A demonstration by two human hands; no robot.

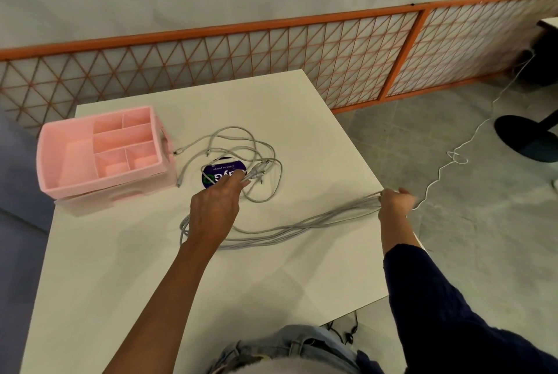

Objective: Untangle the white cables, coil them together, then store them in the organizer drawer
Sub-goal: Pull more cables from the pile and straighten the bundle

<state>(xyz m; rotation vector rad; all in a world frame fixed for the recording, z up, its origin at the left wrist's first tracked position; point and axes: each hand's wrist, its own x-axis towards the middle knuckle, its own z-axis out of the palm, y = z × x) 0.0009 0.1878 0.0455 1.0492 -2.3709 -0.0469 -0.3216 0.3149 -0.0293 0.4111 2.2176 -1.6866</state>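
Two hands are on the white cables (302, 225), and they work opposite ends of the same mess. The right hand (394, 203), at the right edge of the table (120, 283), has its fingers curled tight round a bunch of strands drawn out straight, so the long axis of that bunch runs from middle right down towards the lower middle of the frame, where it passes under the left forearm. The left hand (216, 207) reaches up into the middle of the frame and pinches a cluster of plug ends (256, 171) between thumb and fingertips; the other fingers I cannot make out. Beyond those fingertips, up-frame and a little to the right, lies the tangle (256, 159), loose loops spread over a round dark sticker (222, 167). I judge that the next pull turns on this: the slack is all on the far side of the left hand, which is the nearer one to it, while the right only anchors. The pink organizer (48, 159) stands at the upper left, near the loops but apart from them, its drawer (99, 203) underneath looking closed. How the strands cross inside the tangle is too fine to read, and the forearm hides where the bunch bends back. A separate white cord (453, 159) trails over the floor at the right.
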